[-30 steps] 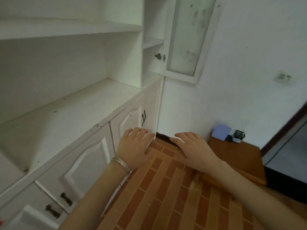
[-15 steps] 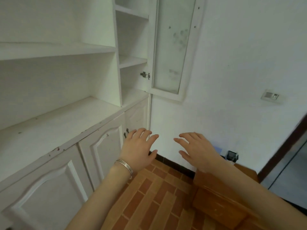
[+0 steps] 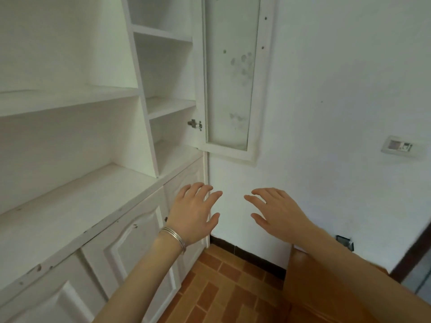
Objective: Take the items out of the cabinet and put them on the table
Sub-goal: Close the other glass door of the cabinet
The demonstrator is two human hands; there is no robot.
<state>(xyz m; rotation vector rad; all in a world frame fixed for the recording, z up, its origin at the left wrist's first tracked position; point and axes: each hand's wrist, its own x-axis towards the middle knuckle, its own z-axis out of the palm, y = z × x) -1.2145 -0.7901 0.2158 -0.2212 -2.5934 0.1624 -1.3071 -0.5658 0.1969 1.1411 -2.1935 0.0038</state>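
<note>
Currently: search step, nothing picked up yet. No items show on any shelf of the cabinet (image 3: pixel 77 201) within the frame. The wide shelves at left and the narrow column at upper centre, beside the open glass door (image 3: pixel 229 73), all read as bare white. Anything to fetch must lie out of frame or behind the lower doors (image 3: pixel 130 243), which are closed. Left hand (image 3: pixel 193 213), centre of frame, is held palm down in front of the lower cabinet's right end, fingers straight and spread apart, thumb out to the right, gripping nothing; thin bracelet (image 3: pixel 173 238) at the wrist. Right hand (image 3: pixel 277 213), just right of centre, mirrors it: palm down, fingers fanned and slightly bent, empty, seen against the white wall. The two hands are near each other, not touching. The brown wooden surface at lower right, partly hidden by the right forearm, is probably the table (image 3: pixel 296 276); too little shows to be sure. Judgement: the next move calls for locating an item first, by looking along other shelves or opening a lower door. Then comes a grasp suited to the item and a carry toward lower right.
</note>
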